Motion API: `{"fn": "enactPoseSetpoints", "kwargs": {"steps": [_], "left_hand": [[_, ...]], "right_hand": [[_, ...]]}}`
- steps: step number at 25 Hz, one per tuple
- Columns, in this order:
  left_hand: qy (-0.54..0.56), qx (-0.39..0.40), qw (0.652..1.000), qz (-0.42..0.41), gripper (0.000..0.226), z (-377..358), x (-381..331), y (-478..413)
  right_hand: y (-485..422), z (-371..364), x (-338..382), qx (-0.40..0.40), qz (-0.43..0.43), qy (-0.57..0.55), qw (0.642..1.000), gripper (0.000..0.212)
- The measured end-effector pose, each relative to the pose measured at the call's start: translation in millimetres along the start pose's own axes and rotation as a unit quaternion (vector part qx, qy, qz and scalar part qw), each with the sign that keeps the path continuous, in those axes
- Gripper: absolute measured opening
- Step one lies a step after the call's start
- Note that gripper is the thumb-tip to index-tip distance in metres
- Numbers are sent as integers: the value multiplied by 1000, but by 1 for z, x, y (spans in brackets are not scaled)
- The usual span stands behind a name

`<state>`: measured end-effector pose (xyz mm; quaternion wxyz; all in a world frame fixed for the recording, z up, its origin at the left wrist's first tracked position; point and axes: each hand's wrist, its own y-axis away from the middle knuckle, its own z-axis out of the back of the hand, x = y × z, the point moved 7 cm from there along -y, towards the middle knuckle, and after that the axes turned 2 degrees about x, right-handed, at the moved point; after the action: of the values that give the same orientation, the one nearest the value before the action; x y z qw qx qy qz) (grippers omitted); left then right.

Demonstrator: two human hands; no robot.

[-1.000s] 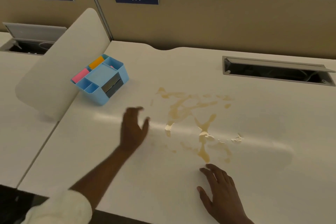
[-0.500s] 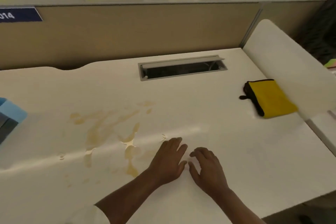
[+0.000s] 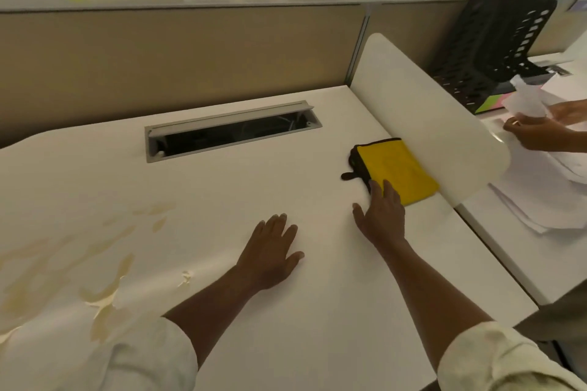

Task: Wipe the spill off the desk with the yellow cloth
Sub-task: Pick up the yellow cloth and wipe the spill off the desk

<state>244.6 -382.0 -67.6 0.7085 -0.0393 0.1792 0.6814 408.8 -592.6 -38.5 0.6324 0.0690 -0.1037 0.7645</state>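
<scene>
A folded yellow cloth (image 3: 397, 170) with a dark edge lies at the right side of the white desk (image 3: 254, 187), against a curved white divider. My right hand (image 3: 382, 213) is open, its fingertips touching the cloth's near left corner. My left hand (image 3: 270, 252) rests flat and open on the desk, left of the right hand. A tan, patchy spill (image 3: 104, 263) spreads over the desk's left part, away from both hands.
An open cable tray slot (image 3: 232, 133) is set into the desk at the back. The white divider (image 3: 422, 111) borders the right edge. Beyond it, another person's hands (image 3: 536, 130) handle papers next to a black file rack (image 3: 498, 47).
The view has swung right, so the spill sits further left. My right hand has reached right and forward to the cloth. My left hand has shifted right, staying flat on the desk.
</scene>
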Motion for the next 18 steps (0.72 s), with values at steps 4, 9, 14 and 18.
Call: {"fn": "enactPoseSetpoints", "kwargs": {"steps": [4, 9, 14, 18], "left_hand": [[-32, -55, 998, -6, 76, -4, 4, -7], [-93, -96, 991, -27, 61, 1, -2, -6], [125, -128, 983, 52, 60, 16, -13, 13], [533, -64, 794, 285, 59, 10, 4, 31]], "right_hand": [[-36, -6, -36, 22, -90, 43, 995, 60], [-65, -2, -35, 19, -59, 113, 992, 23], [-35, -5, 14, 160, -33, 60, 985, 31], [42, -4, 85, 284, 33, -19, 958, 29]]}}
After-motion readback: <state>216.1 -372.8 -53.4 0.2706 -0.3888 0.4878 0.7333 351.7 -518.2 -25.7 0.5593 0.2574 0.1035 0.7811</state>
